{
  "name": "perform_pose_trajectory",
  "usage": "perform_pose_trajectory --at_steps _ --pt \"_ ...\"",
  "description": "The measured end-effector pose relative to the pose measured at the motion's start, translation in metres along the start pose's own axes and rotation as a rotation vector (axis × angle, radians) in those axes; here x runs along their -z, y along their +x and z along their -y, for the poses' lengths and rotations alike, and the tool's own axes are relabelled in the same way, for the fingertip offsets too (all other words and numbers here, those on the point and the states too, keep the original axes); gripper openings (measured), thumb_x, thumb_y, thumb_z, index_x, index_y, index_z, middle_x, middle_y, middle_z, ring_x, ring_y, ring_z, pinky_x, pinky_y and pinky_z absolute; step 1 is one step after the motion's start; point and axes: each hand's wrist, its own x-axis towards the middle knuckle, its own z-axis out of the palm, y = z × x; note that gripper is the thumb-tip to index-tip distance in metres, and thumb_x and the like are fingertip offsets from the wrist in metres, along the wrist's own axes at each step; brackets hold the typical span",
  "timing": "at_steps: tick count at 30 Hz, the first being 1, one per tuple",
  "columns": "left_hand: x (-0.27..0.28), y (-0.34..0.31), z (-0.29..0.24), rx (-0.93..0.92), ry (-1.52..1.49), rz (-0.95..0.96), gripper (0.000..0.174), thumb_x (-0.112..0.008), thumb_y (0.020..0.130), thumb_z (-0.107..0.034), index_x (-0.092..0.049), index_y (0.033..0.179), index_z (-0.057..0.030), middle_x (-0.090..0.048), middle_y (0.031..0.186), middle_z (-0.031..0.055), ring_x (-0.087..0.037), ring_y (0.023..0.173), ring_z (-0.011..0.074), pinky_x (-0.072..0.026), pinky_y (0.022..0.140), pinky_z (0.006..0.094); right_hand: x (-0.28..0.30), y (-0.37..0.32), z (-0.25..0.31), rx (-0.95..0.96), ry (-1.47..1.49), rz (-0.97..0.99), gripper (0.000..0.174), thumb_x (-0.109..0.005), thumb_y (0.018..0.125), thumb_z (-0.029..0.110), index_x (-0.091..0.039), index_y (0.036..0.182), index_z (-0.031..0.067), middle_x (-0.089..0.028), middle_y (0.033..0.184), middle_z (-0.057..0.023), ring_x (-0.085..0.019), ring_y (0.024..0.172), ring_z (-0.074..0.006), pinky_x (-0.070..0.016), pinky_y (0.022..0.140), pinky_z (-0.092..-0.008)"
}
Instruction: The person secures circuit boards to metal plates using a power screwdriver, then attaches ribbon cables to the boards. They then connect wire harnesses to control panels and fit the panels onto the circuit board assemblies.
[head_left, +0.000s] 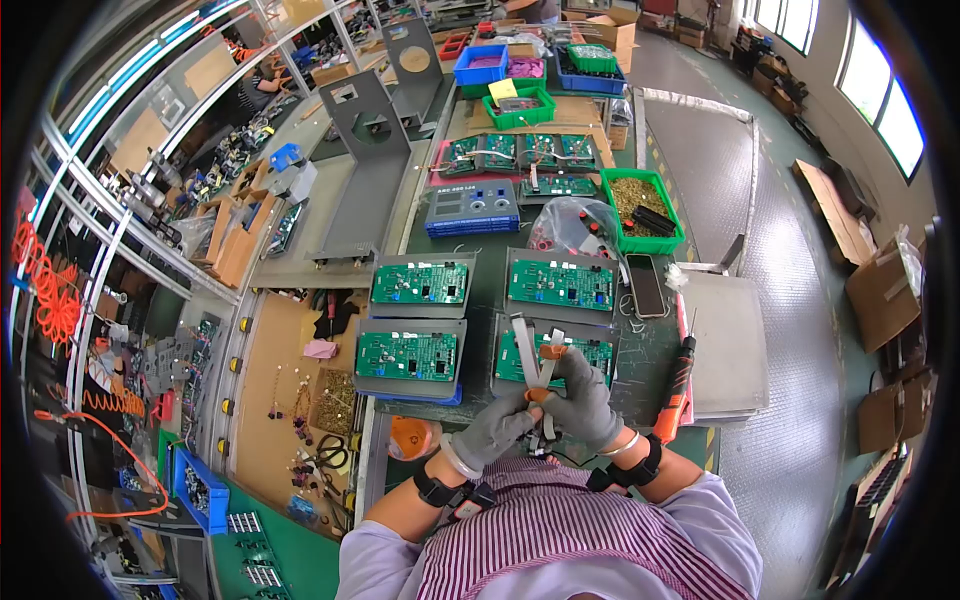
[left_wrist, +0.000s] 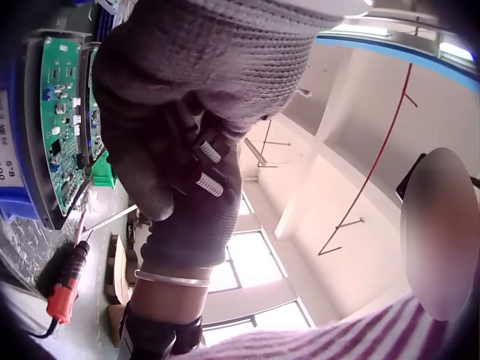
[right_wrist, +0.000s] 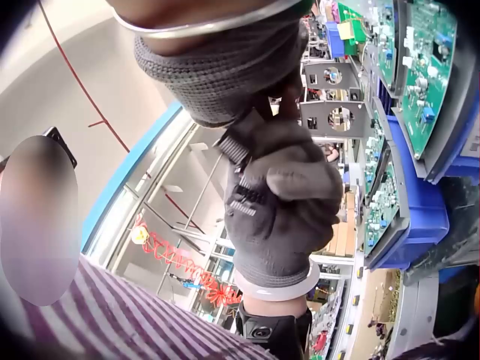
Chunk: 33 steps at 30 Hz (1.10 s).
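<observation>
Both hands wear grey gloves and meet in front of the striped apron. My left hand grips the lower part of a bundle of flat grey ribbon cables. Just beside it, my right hand pinches the same cables, its fingers curled near an orange-brown piece. Cable strips stick up beyond the fingers, in front of a green circuit board. Dark connector ends poke out between the two hands in the right wrist view; the cable inside the fists is hidden.
Several circuit boards lie on grey panels on the bench. A phone and a green bin are at the right. An orange-handled tool lies near the right forearm. Scissors lie at the left.
</observation>
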Motion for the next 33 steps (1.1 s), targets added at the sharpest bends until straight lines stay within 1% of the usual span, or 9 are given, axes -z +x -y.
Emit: perform_pose_trajectory --at_steps 5,6,10,13,14,18,21,27,33 --pt "0.043 -0.033 0.038 -0.004 -0.289 -0.121 0.037 -0.053 0.087 -0.026 -0.05 0.115 -0.001 -0.053 0.096 0.0002 -0.048 0.084 0.0095 -0.0397 0.076 0.0245 -0.06 0.013 -0.01 -0.128 0.284 0.163 0.049 -0.067 0.071 0.003 -0.046 0.114 -0.0007 -0.062 0.09 -0.0105 -0.061 0.083 -0.0141 -0.0484 0.076 -0.0278" --pt "0.052 -0.042 0.041 0.045 -0.332 -0.175 0.034 -0.05 0.087 -0.022 -0.049 0.115 -0.0015 -0.053 0.094 -0.0002 -0.049 0.085 0.0096 -0.0399 0.079 0.025 -0.069 0.018 -0.003 -0.259 0.34 0.232 0.045 -0.063 0.074 0.001 -0.045 0.116 -0.0003 -0.059 0.097 -0.0096 -0.057 0.09 -0.0136 -0.0459 0.083 -0.0289" --pt "0.099 -0.069 0.027 -0.043 -0.087 -0.289 0.029 -0.047 0.09 -0.019 -0.047 0.112 -0.0003 -0.053 0.088 0.0026 -0.053 0.089 0.0137 -0.0422 0.083 0.0292 -0.125 0.047 -0.006 -0.152 0.544 0.237 0.042 -0.051 0.082 -0.001 -0.04 0.123 0.0013 -0.054 0.107 -0.0087 -0.053 0.096 -0.0145 -0.0446 0.084 -0.029" --pt "0.13 -0.084 0.03 -0.154 -0.376 -0.16 0.029 -0.043 0.094 -0.02 -0.046 0.115 -0.0004 -0.053 0.085 0.0034 -0.051 0.076 0.0127 -0.0427 0.073 0.0264 -0.147 0.077 0.0 -0.322 0.78 0.034 0.045 -0.049 0.083 0.001 -0.037 0.126 -0.0004 -0.055 0.103 -0.0082 -0.054 0.09 -0.013 -0.0464 0.081 -0.0276" --pt "0.142 -0.089 0.038 -0.141 -0.341 -0.157 0.026 -0.039 0.094 -0.011 -0.045 0.117 -0.0003 -0.053 0.088 0.0049 -0.053 0.074 0.0141 -0.0458 0.075 0.0298 -0.151 0.088 0.011 -0.416 0.624 0.059 0.046 -0.047 0.082 0.0 -0.038 0.127 -0.0015 -0.055 0.099 -0.0078 -0.054 0.086 -0.012 -0.0478 0.078 -0.0275" --pt "0.174 -0.105 0.051 -0.111 -0.179 -0.105 0.028 -0.04 0.094 -0.009 -0.044 0.12 0.0003 -0.051 0.094 0.0049 -0.053 0.073 0.012 -0.049 0.072 0.029 -0.175 0.098 -0.018 -0.567 0.507 0.326 0.046 -0.05 0.08 -0.001 -0.043 0.126 0.0006 -0.056 0.097 -0.0074 -0.056 0.085 -0.013 -0.0484 0.077 -0.0281" --pt "0.186 -0.108 0.045 0.023 -0.172 -0.158 0.022 -0.039 0.095 -0.015 -0.048 0.107 0.0015 -0.048 0.075 0.0037 -0.05 0.069 0.0108 -0.0453 0.07 0.0283 -0.185 0.092 -0.021 -0.445 0.55 0.167 0.045 -0.051 0.08 0.0 -0.043 0.125 0.0005 -0.057 0.096 -0.0072 -0.058 0.087 -0.0151 -0.0489 0.077 -0.0295" --pt "0.192 -0.102 0.079 0.16 -0.402 -0.071 0.022 -0.039 0.095 -0.021 -0.047 0.094 -0.0004 -0.045 0.071 0.0028 -0.049 0.067 0.0113 -0.0452 0.067 0.0282 -0.172 0.09 -0.038 -0.596 0.659 0.171 0.039 -0.053 0.08 0.004 -0.047 0.119 -0.002 -0.059 0.097 -0.0092 -0.059 0.087 -0.017 -0.0491 0.077 -0.0297" --pt "0.194 -0.095 0.085 0.129 -0.494 -0.246 0.027 -0.038 0.096 -0.026 -0.045 0.098 0.0002 -0.045 0.069 0.0032 -0.048 0.066 0.0122 -0.0482 0.071 0.0314 -0.169 0.109 -0.039 -0.601 0.51 0.227 0.035 -0.05 0.08 0.006 -0.05 0.113 -0.0063 -0.058 0.094 -0.008 -0.059 0.081 -0.0149 -0.0501 0.074 -0.0284"
